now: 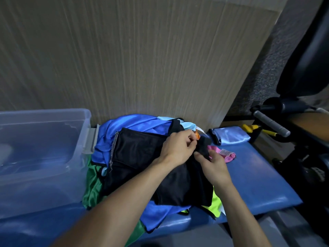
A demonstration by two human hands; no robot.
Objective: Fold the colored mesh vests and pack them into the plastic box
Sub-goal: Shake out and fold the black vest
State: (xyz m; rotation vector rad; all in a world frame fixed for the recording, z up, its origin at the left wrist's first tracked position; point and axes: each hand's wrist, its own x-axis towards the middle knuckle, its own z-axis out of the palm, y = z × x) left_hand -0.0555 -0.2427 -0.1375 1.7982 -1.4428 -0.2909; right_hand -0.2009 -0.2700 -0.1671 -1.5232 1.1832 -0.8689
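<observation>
Both hands, left hand (179,146) and right hand (213,166), pinch the black mesh vest (138,154) atop the coloured pile at frame centre, so I judge I'm mid-fold and next must carry it to the clear plastic box (41,152) at left.

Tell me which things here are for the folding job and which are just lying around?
For the job: black vest, blue vest, green vest, pink vest, plastic box.

Lying about: yellow-handled tool, dark machine.

A gym: padded blue bench (258,177) (exercise machine (277,122) beside).
</observation>
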